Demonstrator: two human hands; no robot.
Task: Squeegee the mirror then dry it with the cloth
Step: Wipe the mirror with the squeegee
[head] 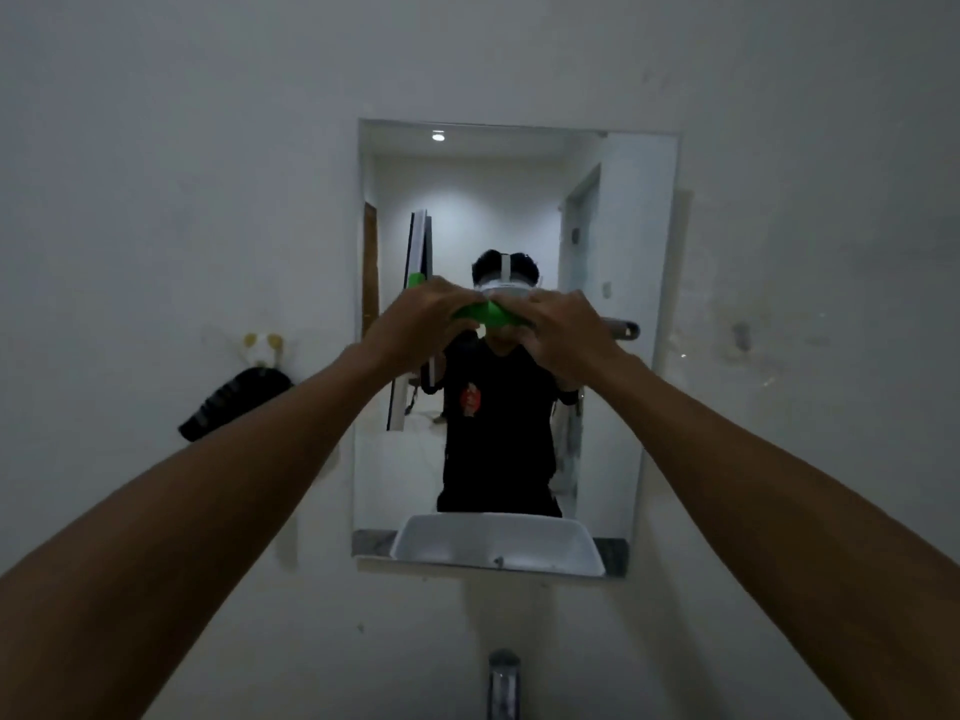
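Both hands gripped a green squeegee (485, 317) against the mirror (613, 241).
The left grip (415, 317) and right grip (563, 322) each closed around it, mid-glass.

The mirror (613, 407) hangs on the wall (156, 148) and serves as the landmark. In front of its middle, the left hand (415, 319) and right hand (563, 324) meet side by side, both closed on a squeegee (485, 315) held between them against the glass. Left of the mirror, a hook (263, 348) sits on the wall with a cloth (234, 402) hanging from it. Below the mirror, at the bottom edge of the view, stands a tap (503, 683).
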